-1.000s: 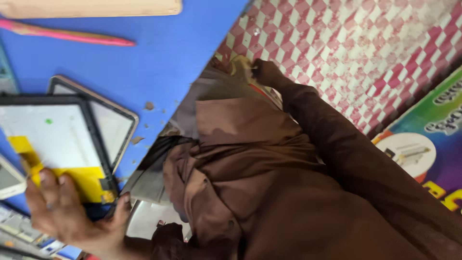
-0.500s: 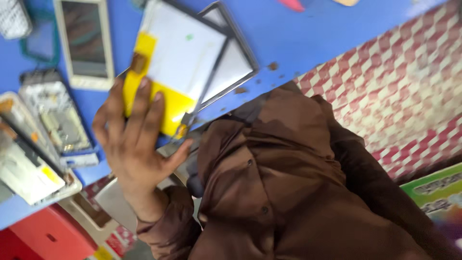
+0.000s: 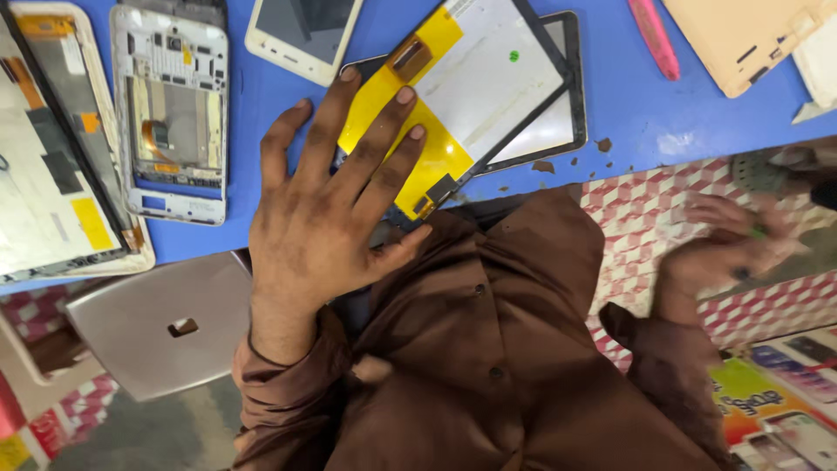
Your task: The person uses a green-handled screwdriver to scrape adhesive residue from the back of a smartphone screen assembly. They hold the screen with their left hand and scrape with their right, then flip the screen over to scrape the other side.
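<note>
My left hand (image 3: 331,201) lies flat with its fingers spread, fingertips on the yellow-taped back of a tablet display panel (image 3: 497,78). That panel rests askew on a second black-framed tablet (image 3: 562,131) at the near edge of the blue table (image 3: 645,113). My right hand (image 3: 724,249) is blurred, off the table to the right, low over a red-and-white checkered surface (image 3: 636,218). A small green speck shows by its fingers; whether it grips anything is unclear. My brown sleeves and shirt fill the lower middle.
An opened phone frame (image 3: 170,113), a white phone (image 3: 301,35) and a large panel (image 3: 44,174) lie on the left. A pink tool (image 3: 654,35) and a beige cover (image 3: 741,35) lie top right. A silver cover (image 3: 166,323) sits below the table; colourful boxes (image 3: 776,401) are at lower right.
The view has swung so more of the table shows. My left hand has stayed on the yellow-taped panel and flattened out. My right hand has come into view on the right, moving.
</note>
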